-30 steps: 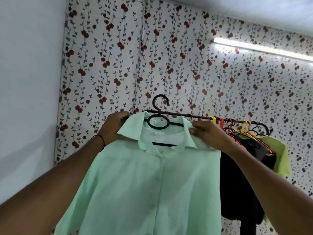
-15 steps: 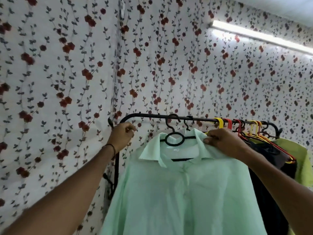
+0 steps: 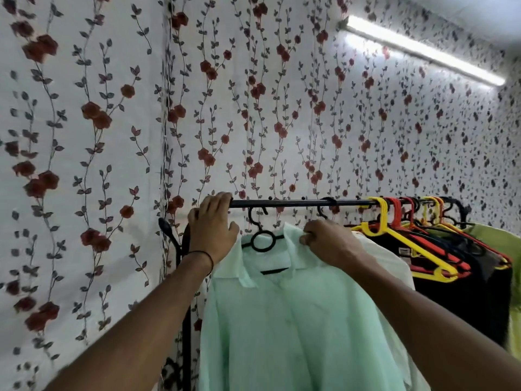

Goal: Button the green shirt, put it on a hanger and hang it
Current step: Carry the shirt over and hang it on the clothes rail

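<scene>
Two hands are raised to a black clothes rail (image 3: pixel 296 204) set against a wall (image 3: pixel 84 136) papered with red flowers and trailing leaves. At the left end of the rail, above the rack's black upright (image 3: pixel 186 320), the left hand (image 3: pixel 212 221) grasps the bar, fingers curled over its top and thumb spread toward the garment; a thin black band (image 3: pixel 203 253) circles the wrist. Just to the right, the green shirt (image 3: pixel 296 320) hangs on a black hanger (image 3: pixel 262 241), its collar open around the hanger's ring and its front falling straight down out of view. The hanger's hook lies close under the rail; whether it bears on the bar cannot be told. The right hand (image 3: pixel 329 244) pinches the shirt at the right side of the collar, fingers curled into the fabric and carrying that shoulder. Further right, yellow hangers (image 3: pixel 417 249) and red hangers (image 3: pixel 394 210) are hooked over the rail, packed close together, with dark garments (image 3: pixel 465 300) hanging beneath them. A lime-green garment (image 3: pixel 496 235) hangs at the far right end. Above, a lit tube light (image 3: pixel 423 49) runs along the top of the wall.
</scene>
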